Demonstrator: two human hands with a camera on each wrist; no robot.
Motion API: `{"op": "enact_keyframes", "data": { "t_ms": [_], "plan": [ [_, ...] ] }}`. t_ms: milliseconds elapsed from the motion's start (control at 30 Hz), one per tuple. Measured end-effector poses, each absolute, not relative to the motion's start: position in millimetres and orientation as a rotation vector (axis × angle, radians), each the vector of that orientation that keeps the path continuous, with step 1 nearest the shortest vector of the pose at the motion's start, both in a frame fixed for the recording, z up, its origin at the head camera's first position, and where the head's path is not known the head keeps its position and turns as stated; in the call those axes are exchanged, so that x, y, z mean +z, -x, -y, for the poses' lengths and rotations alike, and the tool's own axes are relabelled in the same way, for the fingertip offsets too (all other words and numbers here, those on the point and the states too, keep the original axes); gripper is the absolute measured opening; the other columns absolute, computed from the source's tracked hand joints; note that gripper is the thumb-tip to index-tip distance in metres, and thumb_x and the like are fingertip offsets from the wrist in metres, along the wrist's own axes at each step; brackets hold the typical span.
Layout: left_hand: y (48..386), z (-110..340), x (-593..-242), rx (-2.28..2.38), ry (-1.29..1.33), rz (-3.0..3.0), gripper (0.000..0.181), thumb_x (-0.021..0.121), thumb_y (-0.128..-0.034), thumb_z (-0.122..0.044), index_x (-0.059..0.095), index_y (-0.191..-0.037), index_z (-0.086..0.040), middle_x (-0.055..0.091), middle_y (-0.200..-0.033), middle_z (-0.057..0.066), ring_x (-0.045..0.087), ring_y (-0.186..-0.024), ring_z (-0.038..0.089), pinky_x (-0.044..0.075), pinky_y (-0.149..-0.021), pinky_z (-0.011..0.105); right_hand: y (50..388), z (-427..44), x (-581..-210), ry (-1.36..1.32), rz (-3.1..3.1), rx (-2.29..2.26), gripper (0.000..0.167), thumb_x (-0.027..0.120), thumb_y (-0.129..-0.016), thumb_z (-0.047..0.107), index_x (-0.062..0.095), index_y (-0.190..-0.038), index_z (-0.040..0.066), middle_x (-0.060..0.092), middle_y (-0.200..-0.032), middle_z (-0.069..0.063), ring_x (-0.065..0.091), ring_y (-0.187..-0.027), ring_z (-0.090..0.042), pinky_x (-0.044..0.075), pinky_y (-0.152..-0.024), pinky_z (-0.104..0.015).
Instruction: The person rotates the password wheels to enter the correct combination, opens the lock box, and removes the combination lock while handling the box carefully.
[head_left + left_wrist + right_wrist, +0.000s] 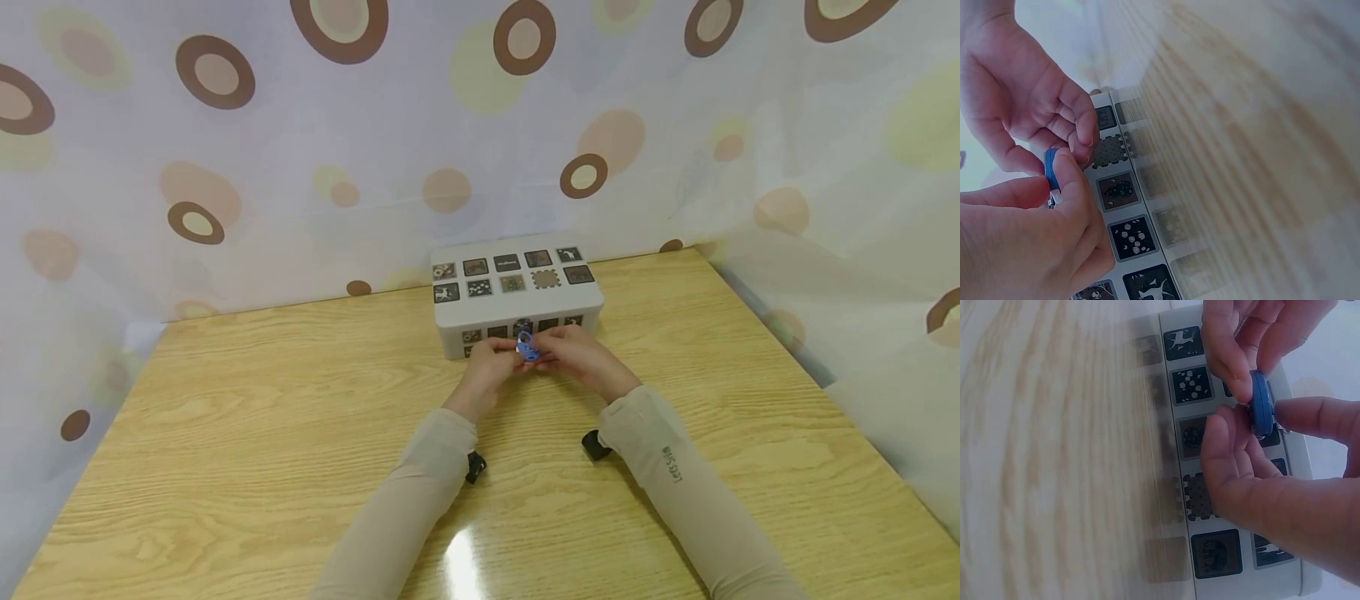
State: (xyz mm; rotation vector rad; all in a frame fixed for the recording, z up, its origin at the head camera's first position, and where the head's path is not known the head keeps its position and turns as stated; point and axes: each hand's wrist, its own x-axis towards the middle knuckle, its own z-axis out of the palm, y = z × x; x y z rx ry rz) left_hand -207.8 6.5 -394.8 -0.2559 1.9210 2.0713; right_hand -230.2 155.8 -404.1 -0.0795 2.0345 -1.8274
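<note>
We pinch the blue item [528, 352] with left hand [487, 368] and right hand [585, 353], the white box [491, 312] at twelve o'clock, seemingly adjusting it, our next move wanting steadiness.

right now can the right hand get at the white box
Likely yes: the right hand is at the front of the white box and nothing visible blocks it, though it is occupied with the blue piece.

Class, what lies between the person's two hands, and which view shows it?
A small blue object lies between the left hand and right hand; the head view shows it, as do both wrist views.
</note>
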Motion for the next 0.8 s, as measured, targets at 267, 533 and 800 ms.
{"op": "enact_keyframes", "data": {
  "t_ms": [267,533,800],
  "plan": [
    [207.3,-7.8,-395.3,2.075,0.276,-1.927,0.025,0.051,-0.0930,0.010,0.052,-0.118,0.014,0.057,-0.111,0.022,0.063,-0.092,0.025,0.055,-0.090,0.033,230.7,-155.6,-406.8,0.086,-2.044,-1.808,0.041,0.043,-0.100,0.006,0.041,-0.128,-0.024,0.058,-0.100,-0.012,0.059,-0.076,-0.008,0.055,-0.078,-0.022],
    [209.0,-9.1,-397.2,2.078,0.284,-1.932,0.024,0.051,-0.0928,0.010,0.053,-0.116,0.013,0.057,-0.108,0.020,0.062,-0.087,0.021,0.055,-0.090,0.034,231.9,-154.8,-408.3,0.081,-2.033,-1.810,0.039,0.043,-0.100,0.007,0.044,-0.124,-0.023,0.059,-0.096,-0.009,0.060,-0.077,-0.010,0.055,-0.075,-0.020],
    [208.5,-8.6,-397.3,2.089,0.285,-1.919,0.025,0.051,-0.0918,0.012,0.052,-0.117,0.013,0.057,-0.106,0.019,0.061,-0.082,0.018,0.056,-0.086,0.030,231.1,-153.4,-407.9,0.057,-2.019,-1.837,0.038,0.046,-0.100,0.009,0.048,-0.121,-0.022,0.062,-0.089,-0.005,0.062,-0.074,-0.008,0.056,-0.074,-0.021]
  ]
}}
